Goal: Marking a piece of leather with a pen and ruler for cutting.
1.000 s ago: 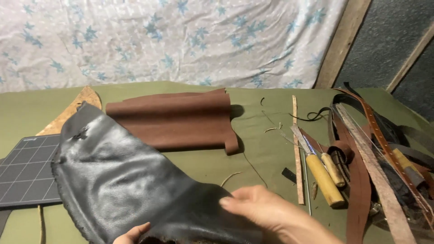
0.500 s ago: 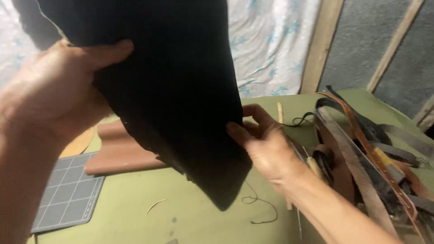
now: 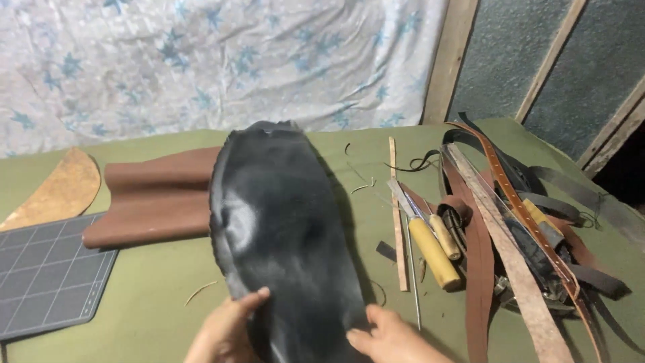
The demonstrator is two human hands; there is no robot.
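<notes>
Hands press the near end of the big black leather sheet [image 3: 282, 228]: left hand [image 3: 225, 329] pinches its edge, right hand [image 3: 390, 339] lies flat and open on it. Half a second ago the sheet was up in the air; now it is spread on the green counter [image 3: 154, 302], ready to work on. Brown folded leather [image 3: 158, 198] touches its left side, a thin wooden stick [image 3: 398, 215] lies near its right, with little free room.

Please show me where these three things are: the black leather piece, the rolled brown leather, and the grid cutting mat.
black leather piece [image 3: 282, 222]: head view, on the middle of its shiny surface.
rolled brown leather [image 3: 158, 202]: head view, on the middle of the roll.
grid cutting mat [image 3: 47, 275]: head view, on its gridded face.
</notes>
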